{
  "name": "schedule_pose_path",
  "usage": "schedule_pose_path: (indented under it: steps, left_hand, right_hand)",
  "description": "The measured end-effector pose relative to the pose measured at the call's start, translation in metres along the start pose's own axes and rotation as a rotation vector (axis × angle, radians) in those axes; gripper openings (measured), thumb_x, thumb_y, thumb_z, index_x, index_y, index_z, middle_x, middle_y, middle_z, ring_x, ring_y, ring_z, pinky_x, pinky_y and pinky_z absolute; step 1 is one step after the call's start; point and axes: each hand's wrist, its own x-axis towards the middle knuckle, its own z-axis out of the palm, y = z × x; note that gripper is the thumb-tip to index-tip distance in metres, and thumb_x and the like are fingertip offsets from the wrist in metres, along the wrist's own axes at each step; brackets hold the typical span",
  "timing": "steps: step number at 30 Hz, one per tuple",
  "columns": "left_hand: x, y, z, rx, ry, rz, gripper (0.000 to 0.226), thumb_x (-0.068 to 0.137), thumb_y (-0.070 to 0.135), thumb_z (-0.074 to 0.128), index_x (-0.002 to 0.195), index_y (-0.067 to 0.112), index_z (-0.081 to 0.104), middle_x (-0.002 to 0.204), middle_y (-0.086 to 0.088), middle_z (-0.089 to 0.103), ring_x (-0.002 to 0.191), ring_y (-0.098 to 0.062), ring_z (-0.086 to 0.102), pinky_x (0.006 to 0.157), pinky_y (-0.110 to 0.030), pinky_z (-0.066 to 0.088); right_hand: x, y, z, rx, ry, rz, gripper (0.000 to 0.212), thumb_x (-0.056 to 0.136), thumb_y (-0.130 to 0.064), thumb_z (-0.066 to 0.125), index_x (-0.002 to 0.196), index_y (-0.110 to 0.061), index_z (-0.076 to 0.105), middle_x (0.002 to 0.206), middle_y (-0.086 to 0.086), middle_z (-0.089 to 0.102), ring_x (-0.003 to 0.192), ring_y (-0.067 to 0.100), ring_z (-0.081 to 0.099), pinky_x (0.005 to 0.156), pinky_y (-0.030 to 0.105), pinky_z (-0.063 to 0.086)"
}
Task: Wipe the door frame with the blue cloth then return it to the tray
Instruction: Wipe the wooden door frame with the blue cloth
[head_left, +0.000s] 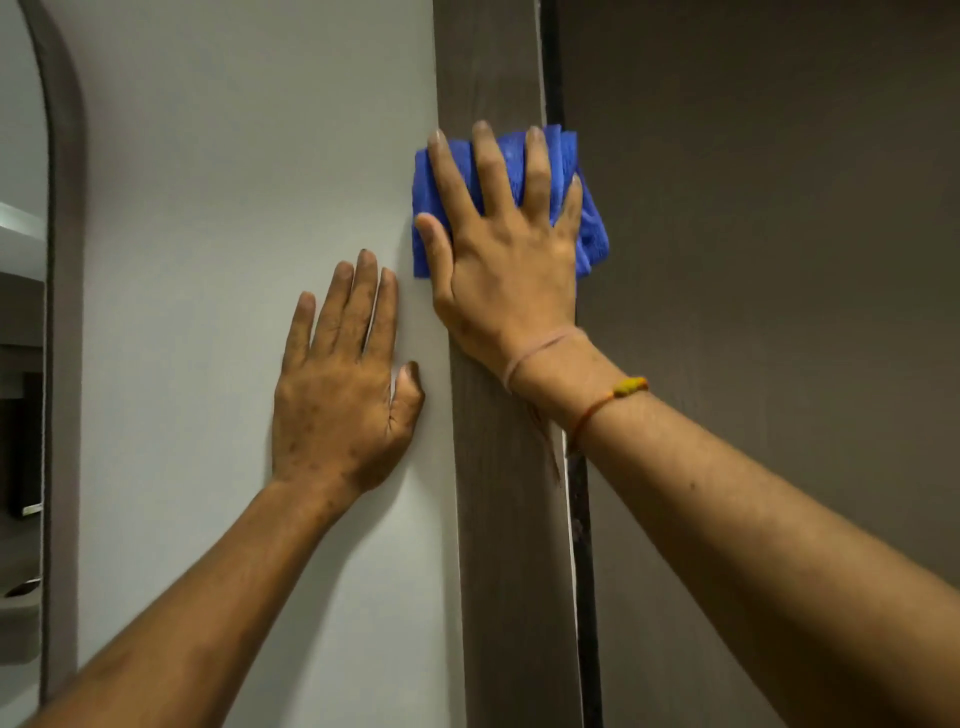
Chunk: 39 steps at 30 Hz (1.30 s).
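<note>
A blue cloth (563, 179), folded and bunched, is pressed flat against the dark wood-grain door frame (493, 519), a vertical strip running top to bottom in the middle of the view. My right hand (504, 249) lies spread over the cloth and holds it against the frame. My left hand (340, 384) rests flat on the pale wall (234, 182) just left of the frame, lower than the right hand, fingers apart and holding nothing. The tray is not in view.
A brown door (779, 234) fills the right side, with a narrow dark gap between it and the frame. At the far left stands an arched, dark-framed mirror or opening (62, 260), with shelves showing in it.
</note>
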Motion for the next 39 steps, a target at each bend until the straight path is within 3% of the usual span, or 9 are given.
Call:
schedule_pose_path:
  steps: [3,10,18,22,26,34,39]
  left_hand:
    - [0.000,0.000,-0.001,0.001,-0.009,-0.004,0.068,0.090,0.036,0.026,0.149,0.009,0.006,0.159,-0.012,0.006,0.147,-0.023,0.002,0.120,-0.043,0.006]
    - [0.000,0.000,0.000,-0.014,-0.008,0.007,0.067,0.093,0.042,0.023,0.149,0.009,0.006,0.159,-0.013,0.007,0.147,-0.024,0.003,0.120,-0.045,0.007]
    - [0.000,0.000,-0.002,-0.019,-0.011,-0.001,0.068,0.090,0.039,0.024,0.149,0.010,0.005,0.159,-0.012,0.006,0.147,-0.024,0.003,0.120,-0.042,0.004]
    - [0.000,0.000,-0.003,-0.026,-0.021,0.013,0.068,0.092,0.043,0.017,0.149,0.009,0.005,0.159,-0.012,0.005,0.147,-0.024,0.002,0.120,-0.044,0.004]
    - [-0.001,0.002,-0.005,-0.049,-0.025,0.000,0.067,0.092,0.043,0.015,0.149,0.009,0.004,0.159,-0.012,0.003,0.147,-0.024,0.000,0.120,-0.045,0.005]
    - [-0.001,0.002,-0.004,-0.041,-0.025,-0.011,0.064,0.091,0.035,0.016,0.149,0.010,0.003,0.158,-0.008,0.000,0.147,-0.023,0.000,0.120,-0.043,0.004]
    - [-0.004,-0.001,-0.003,-0.038,-0.032,0.001,0.064,0.092,0.035,0.017,0.149,0.011,0.002,0.159,-0.010,0.002,0.147,-0.022,0.000,0.120,-0.044,0.006]
  right_hand:
    - [0.004,-0.003,0.003,-0.002,0.024,0.017,0.056,0.097,-0.048,0.023,0.148,-0.027,0.013,0.158,0.007,0.014,0.144,0.036,0.003,0.112,0.063,0.005]
    - [-0.078,-0.003,0.008,-0.006,-0.002,-0.040,0.057,0.095,-0.049,0.028,0.147,-0.027,0.020,0.156,0.008,0.023,0.143,0.037,0.012,0.112,0.061,0.004]
    - [0.017,-0.003,0.000,-0.031,0.006,0.003,0.055,0.097,-0.048,0.025,0.147,-0.028,0.015,0.156,0.008,0.017,0.144,0.036,0.005,0.112,0.063,0.006]
    - [-0.047,-0.006,0.005,0.014,0.010,-0.022,0.057,0.096,-0.049,0.026,0.148,-0.027,0.016,0.157,0.008,0.018,0.144,0.035,0.006,0.113,0.060,-0.001]
    - [-0.106,-0.005,0.006,-0.056,-0.056,-0.082,0.057,0.094,-0.050,0.024,0.146,-0.026,0.023,0.154,0.008,0.028,0.142,0.037,0.018,0.112,0.061,0.008]
    - [-0.009,-0.001,0.000,-0.013,-0.026,-0.030,0.057,0.096,-0.048,0.028,0.147,-0.029,0.014,0.156,0.008,0.017,0.144,0.036,0.005,0.112,0.062,0.003]
    - [-0.058,0.003,0.003,0.014,-0.015,-0.076,0.057,0.095,-0.049,0.025,0.147,-0.026,0.017,0.157,0.009,0.019,0.144,0.036,0.008,0.113,0.060,0.002]
